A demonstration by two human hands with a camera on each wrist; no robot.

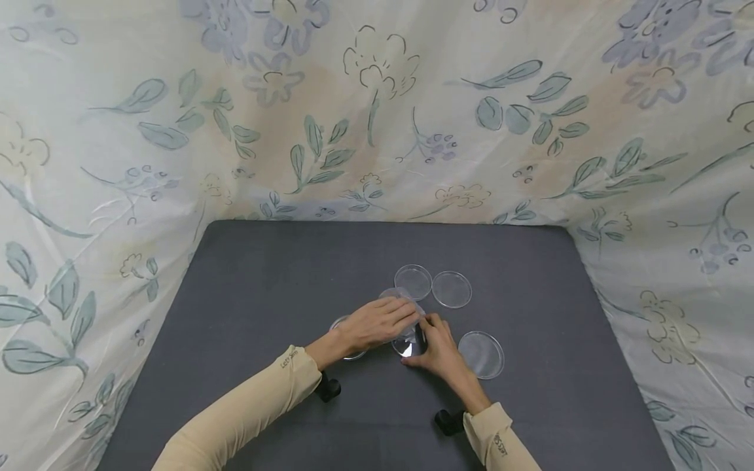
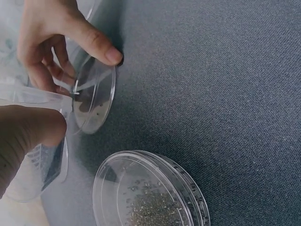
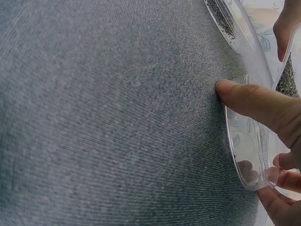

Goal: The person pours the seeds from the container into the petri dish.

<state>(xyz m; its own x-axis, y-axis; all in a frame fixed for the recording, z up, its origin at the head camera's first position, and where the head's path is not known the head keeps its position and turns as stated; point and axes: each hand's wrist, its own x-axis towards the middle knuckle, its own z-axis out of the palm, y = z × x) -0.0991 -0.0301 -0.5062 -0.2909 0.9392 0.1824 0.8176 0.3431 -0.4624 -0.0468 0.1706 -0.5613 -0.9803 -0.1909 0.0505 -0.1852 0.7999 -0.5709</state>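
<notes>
Both hands meet at the middle of the grey table. My right hand pinches a small clear petri dish tilted on its edge, thumb on top and fingers below; dark specks lie inside it. My left hand grips another clear dish part right against it, thumb over its rim. A dish holding fine seeds lies flat just beside the left hand, partly under it in the head view.
Two clear dishes lie side by side beyond the hands, and a third lies right of the right hand. A floral cloth walls the table on three sides.
</notes>
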